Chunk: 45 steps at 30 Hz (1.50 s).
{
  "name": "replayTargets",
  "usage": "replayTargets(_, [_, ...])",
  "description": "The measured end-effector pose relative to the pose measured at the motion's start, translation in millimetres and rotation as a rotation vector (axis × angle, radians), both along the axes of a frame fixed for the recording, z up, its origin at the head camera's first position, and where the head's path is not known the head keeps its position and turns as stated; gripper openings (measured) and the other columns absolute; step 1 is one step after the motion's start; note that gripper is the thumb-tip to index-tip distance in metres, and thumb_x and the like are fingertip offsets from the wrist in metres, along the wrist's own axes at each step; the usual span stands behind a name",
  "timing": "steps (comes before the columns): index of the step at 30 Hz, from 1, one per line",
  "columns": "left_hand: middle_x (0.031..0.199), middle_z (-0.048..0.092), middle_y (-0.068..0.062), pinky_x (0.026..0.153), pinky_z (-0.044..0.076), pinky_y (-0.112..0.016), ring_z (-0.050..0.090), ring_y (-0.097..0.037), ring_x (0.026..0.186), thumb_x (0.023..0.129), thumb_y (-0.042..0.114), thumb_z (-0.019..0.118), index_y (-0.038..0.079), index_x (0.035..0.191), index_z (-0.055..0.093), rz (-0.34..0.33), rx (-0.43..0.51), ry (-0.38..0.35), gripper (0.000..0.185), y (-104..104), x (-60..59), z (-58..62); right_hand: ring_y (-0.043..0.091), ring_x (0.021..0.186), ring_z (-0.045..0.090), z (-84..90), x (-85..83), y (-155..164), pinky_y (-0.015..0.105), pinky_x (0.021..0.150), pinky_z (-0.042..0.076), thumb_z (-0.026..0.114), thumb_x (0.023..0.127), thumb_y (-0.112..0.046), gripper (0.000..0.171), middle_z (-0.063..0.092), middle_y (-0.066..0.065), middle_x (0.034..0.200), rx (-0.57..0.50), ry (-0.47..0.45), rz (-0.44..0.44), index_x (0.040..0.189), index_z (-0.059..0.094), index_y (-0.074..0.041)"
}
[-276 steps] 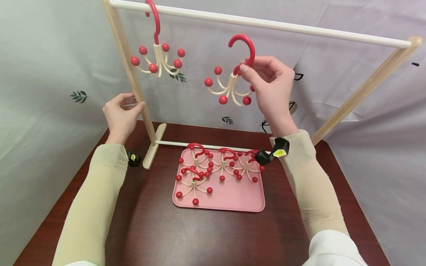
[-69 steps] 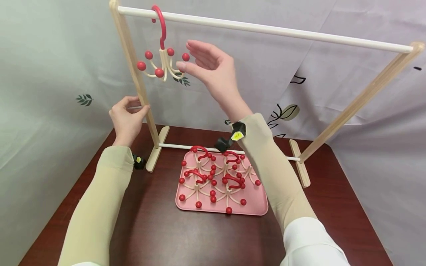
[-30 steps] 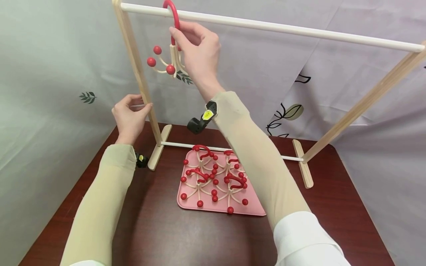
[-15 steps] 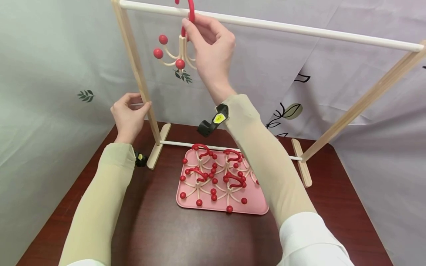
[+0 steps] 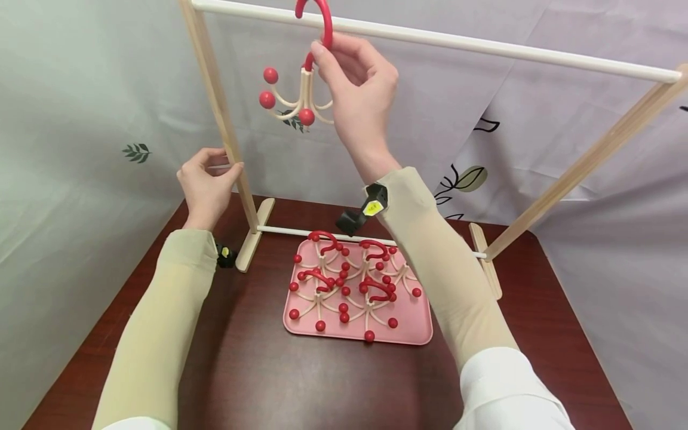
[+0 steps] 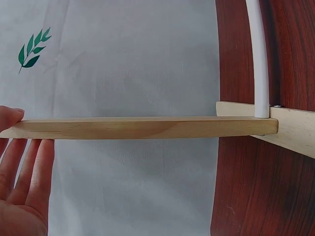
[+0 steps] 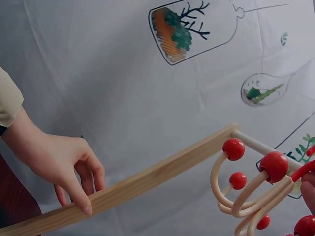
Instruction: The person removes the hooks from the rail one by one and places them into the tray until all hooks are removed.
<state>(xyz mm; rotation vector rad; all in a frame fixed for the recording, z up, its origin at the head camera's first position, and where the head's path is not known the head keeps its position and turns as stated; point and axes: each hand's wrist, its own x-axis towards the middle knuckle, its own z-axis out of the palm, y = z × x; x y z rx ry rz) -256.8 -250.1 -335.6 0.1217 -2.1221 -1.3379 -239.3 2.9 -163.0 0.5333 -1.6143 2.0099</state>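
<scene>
My right hand point(image 5: 324, 52) pinches the red hook stem of a hanger point(image 5: 301, 98) with cream arms tipped by red balls. Its hook curves across the white top rail point(image 5: 484, 45) of a wooden rack; whether it rests on the rail I cannot tell. The right wrist view shows the hanger point(image 7: 246, 189) at the lower right. My left hand point(image 5: 223, 170) grips the rack's left post point(image 5: 215, 101), fingers curled over the post point(image 7: 157, 174); in the left wrist view the post point(image 6: 147, 127) lies between thumb and fingers.
A pink tray point(image 5: 414, 334) on the dark wooden table point(image 5: 269, 382) holds several more hangers point(image 5: 344, 286), between the rack's feet. A white lower rail point(image 5: 285, 232) and the right slanted post point(image 5: 580, 164) frame it. Printed cloth hangs behind.
My right hand has carried the hanger to the right along the top rail and a little lower. Earlier it took hold of this hanger. The left hand has stayed on the post.
</scene>
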Motion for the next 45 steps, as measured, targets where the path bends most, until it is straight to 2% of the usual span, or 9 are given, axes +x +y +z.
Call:
replayTargets(16, [0.104,0.075,-0.007,0.078,0.058,-0.022,0.071,-0.005,0.087,0.087,0.023,0.083,0.012,0.113,0.077,0.008,-0.011,0.005,0.029,-0.8,0.8,-1.7,0.024,0.092,0.073,-22.5,30.4,24.1,0.036,0.089,0.058,0.076,0.089,0.005,0.014,0.076,0.012,0.092,-0.016,0.07,0.04,0.102,0.073,0.008])
replayTargets(23, [0.105,0.075,-0.007,0.078,0.058,-0.022,0.071,-0.005,0.087,0.088,0.023,0.082,0.013,0.114,0.077,0.001,-0.005,0.008,0.028,0.0,1.7,-1.8,0.028,0.089,0.073,-34.6,36.1,45.9,0.032,0.081,0.059,0.075,0.09,0.004,0.011,0.076,0.014,0.093,0.018,0.122,-0.018,0.101,0.075,0.007])
replayTargets(27, [0.104,0.075,-0.007,0.078,0.058,-0.022,0.071,-0.004,0.086,0.088,0.023,0.082,0.012,0.113,0.076,-0.001,-0.009,0.015,0.028,0.4,1.9,-1.6,0.027,0.089,0.073,-43.0,38.0,58.2,0.038,0.086,0.059,0.075,0.09,0.005,0.011,0.076,0.015,0.094,0.02,0.119,-0.042,0.1,0.075,0.007])
replayTargets(31, [0.104,0.075,-0.007,0.078,0.058,-0.022,0.071,-0.005,0.086,0.088,0.023,0.082,0.012,0.114,0.076,0.0,-0.011,0.012,0.029,0.2,2.2,-1.4,0.024,0.091,0.074,-53.4,42.4,69.9,0.037,0.087,0.058,0.075,0.089,0.005,0.011,0.076,0.015,0.096,0.033,0.075,-0.049,0.1,0.075,0.006])
replayTargets(33, [0.105,0.075,-0.007,0.078,0.058,-0.023,0.072,-0.006,0.087,0.088,0.024,0.082,0.012,0.113,0.077,0.002,-0.012,0.009,0.029,-0.3,2.2,-1.3,0.022,0.092,0.074,-59.7,45.7,75.8,0.031,0.085,0.059,0.075,0.089,0.004,0.011,0.076,0.014,0.097,0.044,0.046,-0.051,0.1,0.076,0.005])
replayTargets(35, [0.105,0.075,-0.007,0.079,0.058,-0.023,0.072,-0.006,0.087,0.088,0.025,0.082,0.013,0.113,0.077,0.003,-0.013,0.008,0.029,-0.8,2.2,-1.2,0.021,0.093,0.074,-67.3,49.2,82.1,0.022,0.075,0.056,0.076,0.09,0.002,0.012,0.076,0.013,0.099,0.079,0.03,-0.067,0.102,0.076,0.003])
replayTargets(40, [0.105,0.075,-0.007,0.078,0.058,-0.022,0.071,-0.006,0.087,0.088,0.025,0.082,0.013,0.113,0.077,0.001,-0.008,0.006,0.028,-1.1,2.4,-1.2,0.022,0.095,0.074,-88.9,54.1,100.4,0.022,0.056,0.046,0.078,0.089,-0.001,0.013,0.076,0.013,0.101,0.117,-0.004,-0.095,0.102,0.076,0.002])
replayTargets(44, [0.105,0.075,-0.006,0.078,0.058,-0.022,0.071,-0.006,0.087,0.088,0.025,0.081,0.014,0.113,0.077,0.001,-0.006,0.003,0.028,-1.5,2.9,-1.3,0.021,0.093,0.074,-101.4,60.2,112.5,0.02,0.053,0.043,0.078,0.089,0.001,0.013,0.076,0.014,0.099,0.131,-0.004,-0.122,0.101,0.076,0.004])
replayTargets(45, [0.105,0.075,-0.006,0.078,0.058,-0.022,0.071,-0.006,0.087,0.088,0.025,0.082,0.014,0.113,0.077,0.002,-0.007,0.003,0.028,-1.6,3.1,-1.2,0.02,0.092,0.074,-103.7,62.7,114.9,0.019,0.056,0.045,0.077,0.089,0.002,0.012,0.076,0.015,0.099,0.135,-0.003,-0.13,0.1,0.075,0.006])
